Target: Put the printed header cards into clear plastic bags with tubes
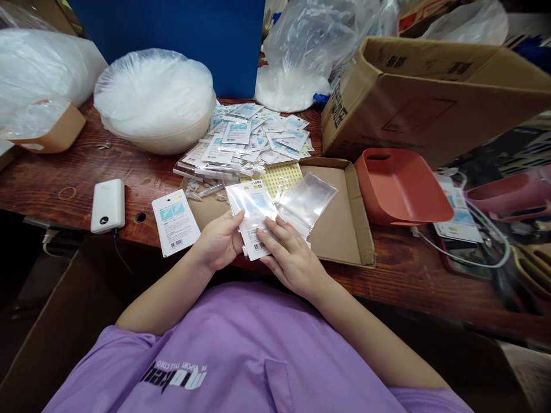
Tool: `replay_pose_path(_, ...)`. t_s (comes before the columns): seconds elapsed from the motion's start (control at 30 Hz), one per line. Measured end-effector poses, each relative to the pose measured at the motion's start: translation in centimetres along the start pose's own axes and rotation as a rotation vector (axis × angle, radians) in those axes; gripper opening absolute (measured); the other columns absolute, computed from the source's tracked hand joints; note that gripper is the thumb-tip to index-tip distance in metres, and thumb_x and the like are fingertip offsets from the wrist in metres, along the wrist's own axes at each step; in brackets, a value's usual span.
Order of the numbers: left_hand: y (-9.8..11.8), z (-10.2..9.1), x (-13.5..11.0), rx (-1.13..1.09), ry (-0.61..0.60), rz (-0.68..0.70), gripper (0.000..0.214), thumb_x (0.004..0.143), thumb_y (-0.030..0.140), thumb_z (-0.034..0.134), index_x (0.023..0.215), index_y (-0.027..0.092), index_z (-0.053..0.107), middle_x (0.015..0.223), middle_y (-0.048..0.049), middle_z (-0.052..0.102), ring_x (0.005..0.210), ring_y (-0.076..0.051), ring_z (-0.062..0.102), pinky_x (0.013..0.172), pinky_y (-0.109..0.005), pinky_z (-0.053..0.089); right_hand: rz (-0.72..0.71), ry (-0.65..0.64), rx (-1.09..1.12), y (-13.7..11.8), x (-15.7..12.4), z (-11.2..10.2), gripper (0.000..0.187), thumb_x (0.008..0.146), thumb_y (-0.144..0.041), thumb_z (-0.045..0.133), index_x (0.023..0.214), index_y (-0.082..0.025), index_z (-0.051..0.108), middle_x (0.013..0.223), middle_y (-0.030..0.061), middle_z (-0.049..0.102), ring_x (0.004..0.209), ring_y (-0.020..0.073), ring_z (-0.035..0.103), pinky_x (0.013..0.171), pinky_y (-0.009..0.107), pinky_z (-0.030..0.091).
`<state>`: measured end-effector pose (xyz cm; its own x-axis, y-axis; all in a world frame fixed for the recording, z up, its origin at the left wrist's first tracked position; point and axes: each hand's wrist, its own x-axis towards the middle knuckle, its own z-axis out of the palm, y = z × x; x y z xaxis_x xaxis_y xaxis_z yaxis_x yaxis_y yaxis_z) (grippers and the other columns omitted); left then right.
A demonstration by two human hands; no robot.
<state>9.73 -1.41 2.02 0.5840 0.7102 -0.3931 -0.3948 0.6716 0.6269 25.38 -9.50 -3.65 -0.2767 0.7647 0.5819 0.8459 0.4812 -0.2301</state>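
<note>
My left hand (pixel 219 241) and my right hand (pixel 290 255) together hold a white printed card in a clear sleeve (pixel 253 215) at the near edge of the table. The left fingers pinch its left edge; the right fingers lie flat over its lower right part. Several empty clear plastic bags (pixel 307 201) lie just behind the right hand on a flat open cardboard box (pixel 344 223). Another white card with a barcode (pixel 175 222) lies flat to the left of my left hand.
A heap of packed cards (pixel 247 140) sits mid-table, with a yellow perforated sheet (pixel 279 178) in front. A white power bank (pixel 108 205) lies left. An orange tray (pixel 400 186), a big cardboard box (pixel 426 97), white cable (pixel 482 229) and filled plastic bags (pixel 155 100) surround.
</note>
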Motion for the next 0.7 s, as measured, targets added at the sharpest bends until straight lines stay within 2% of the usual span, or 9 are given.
replay_pose_path(0.07, 0.1, -0.3, -0.3, 0.001, -0.031, -0.005, 0.035, 0.091, 0.014, 0.045, 0.124, 0.014, 0.055, 0.113, -0.0101, 0.068, 0.1, -0.019, 0.066, 0.092, -0.034, 0.051, 0.061, -0.002, 0.075, 0.1, 0.1, 0.2, 0.053, 0.091, -0.032, 0.051, 0.142, -0.023, 0.036, 0.142, 0.0166, 0.043, 0.137, 0.0304, 0.034, 0.105, 0.05, 0.042)
replay_pose_path(0.17, -0.1, -0.5, -0.7, 0.043, -0.106, -0.052, 0.036, 0.088, 0.015, 0.052, 0.124, 0.018, 0.056, 0.119, -0.0092, 0.066, 0.106, -0.022, 0.064, 0.098, -0.039, 0.048, 0.283, 0.004, 0.186, 0.1, 0.8, 0.2, 0.073, 0.085, -0.046, 0.058, 0.147, -0.029, 0.023, 0.15, 0.0162, 0.028, 0.139, 0.0337, 0.028, 0.104, 0.055, 0.041)
replay_pose_path(0.27, -0.3, -0.9, -1.1, 0.12, -0.203, -0.041, 0.037, 0.085, 0.018, 0.06, 0.121, 0.02, 0.059, 0.123, -0.009, 0.064, 0.113, -0.025, 0.06, 0.102, -0.041, 0.044, 0.451, 0.011, 0.313, 0.0, 1.7, -0.1, 0.09, 0.078, -0.054, 0.063, 0.149, -0.029, 0.014, 0.147, 0.0165, 0.034, 0.135, 0.033, 0.037, 0.101, 0.053, 0.044)
replay_pose_path(0.37, 0.0, -1.4, -1.4, 0.206, -0.329, 0.011, 0.045, 0.081, 0.014, 0.065, 0.124, 0.024, 0.057, 0.13, -0.0076, 0.06, 0.121, -0.025, 0.055, 0.102, -0.037, 0.044, 0.434, 0.034, 0.37, -0.1, 2.3, -0.4, 0.091, 0.076, -0.053, 0.066, 0.149, -0.028, 0.016, 0.139, 0.0146, 0.047, 0.127, 0.0301, 0.047, 0.099, 0.049, 0.047)
replay_pose_path(0.47, 0.6, -1.7, -1.6, 0.282, -0.422, 0.036, 0.06, 0.075, 0.006, 0.069, 0.128, 0.029, 0.054, 0.133, -0.0055, 0.057, 0.124, -0.024, 0.052, 0.101, -0.034, 0.045, 0.386, 0.069, 0.349, 0.0, 2.5, -0.6, 0.092, 0.075, -0.053, 0.068, 0.149, -0.029, 0.019, 0.135, 0.0131, 0.051, 0.123, 0.0296, 0.051, 0.097, 0.047, 0.049)
replay_pose_path(0.6, 1.3, -1.8, -1.8, 0.353, -0.394, 0.03, 0.06, 0.073, 0.003, 0.069, 0.125, 0.028, 0.055, 0.13, -0.0055, 0.059, 0.119, -0.023, 0.056, 0.099, -0.034, 0.047, 0.294, 0.073, 0.353, 0.1, 2.2, -0.8, 0.087, 0.083, -0.044, 0.062, 0.15, -0.03, 0.01, 0.136, 0.0117, 0.051, 0.124, 0.0274, 0.05, 0.098, 0.044, 0.049)
replay_pose_path(0.7, 1.6, -1.3, -1.9, 0.375, -0.354, 0.063, 0.055, 0.074, 0.004, 0.068, 0.123, 0.026, 0.056, 0.129, -0.0069, 0.06, 0.119, -0.023, 0.056, 0.101, -0.036, 0.045, 0.32, 0.125, 0.418, -0.1, 2.1, -0.4, 0.079, 0.085, -0.038, 0.061, 0.149, -0.03, 0.015, 0.135, 0.0111, 0.052, 0.119, 0.0259, 0.054, 0.094, 0.041, 0.052)
